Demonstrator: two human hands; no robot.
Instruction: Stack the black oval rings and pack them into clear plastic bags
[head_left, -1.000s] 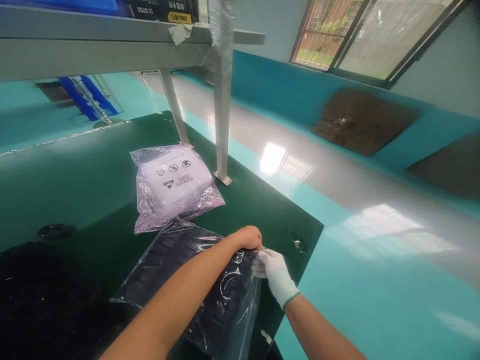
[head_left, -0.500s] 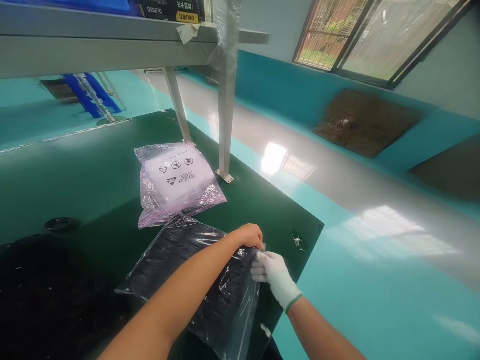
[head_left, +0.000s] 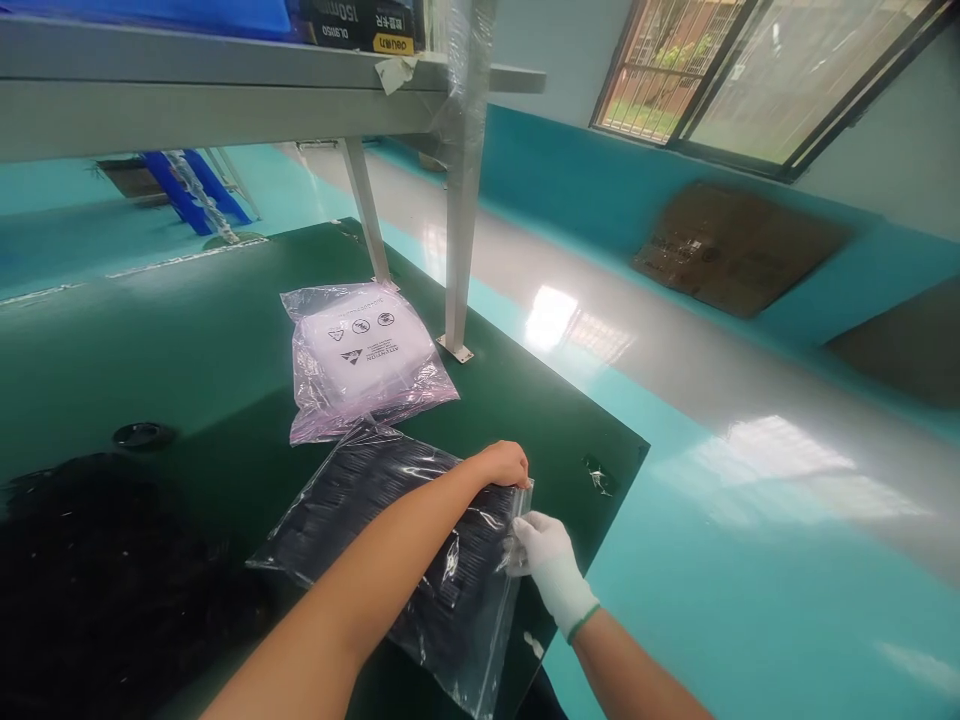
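A clear zip bag (head_left: 450,590) full of dark, ridged contents lies flat on the green table (head_left: 217,330). Its zip edge runs along the right side. My bare left hand (head_left: 506,464) is closed on the far corner of that edge, its arm reaching across the bag. Just nearer to me, my right hand (head_left: 546,548), in a white knit glove, pinches the same edge between thumb and fingers. What the dark contents are I cannot make out.
Beyond the bag lies a pink-tinted bag (head_left: 367,360) with a white packet inside. A large black heap (head_left: 112,580) covers the near left. A round black grommet (head_left: 142,436) sits in the table. Shelf legs (head_left: 459,250) stand at the back; the table's right edge drops to the floor.
My right hand has slid a little along the zip edge towards me. My left hand keeps its grip at the far corner. The view has shifted slightly.
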